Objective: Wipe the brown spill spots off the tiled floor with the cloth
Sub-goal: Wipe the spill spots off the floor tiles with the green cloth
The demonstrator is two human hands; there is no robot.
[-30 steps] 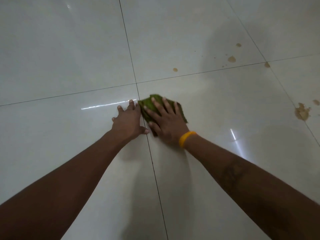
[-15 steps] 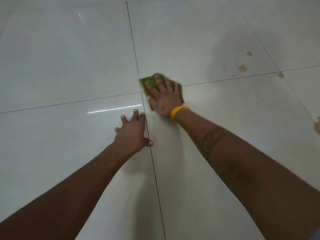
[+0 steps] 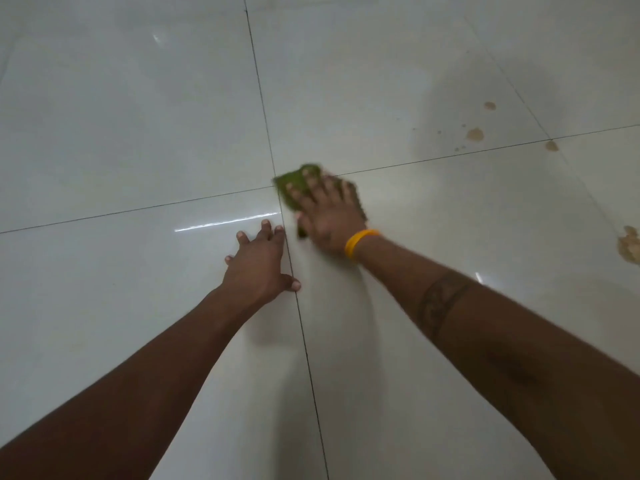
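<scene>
1. Right hand (image 3: 330, 216) lies flat on the green cloth (image 3: 294, 183), fingers spread and pressing it to the floor (image 3: 138, 116). It is a palm press, not a pinch. The hand is motion-blurred.
2. Cloth sits just right of the grout cross at frame centre, mostly under the hand, with its green edge poking out at 11 o'clock of the hand.
3. Change: half a second ago the cloth was further up past the cross; now it is pulled back toward the person, so this is a back-and-forth scrub stroke. The small spot seen near the grout line one second ago no longer shows, so it is likely wiped.
4. Left hand (image 3: 258, 263) is open, fingers apart, flat on the tile just left of the vertical grout line. It holds nothing, only braces, and is unmoved since earlier.
5. Yellow wristband (image 3: 360, 241) is on the right wrist.
6. Remaining: a cluster of brown spots (image 3: 475, 134) at 2 o'clock of the cloth, well apart, and a bigger brown splotch (image 3: 629, 247) at 3 o'clock by the frame edge.
7. Judgement: task is partly done; the next stroke needs a reach to the right.
</scene>
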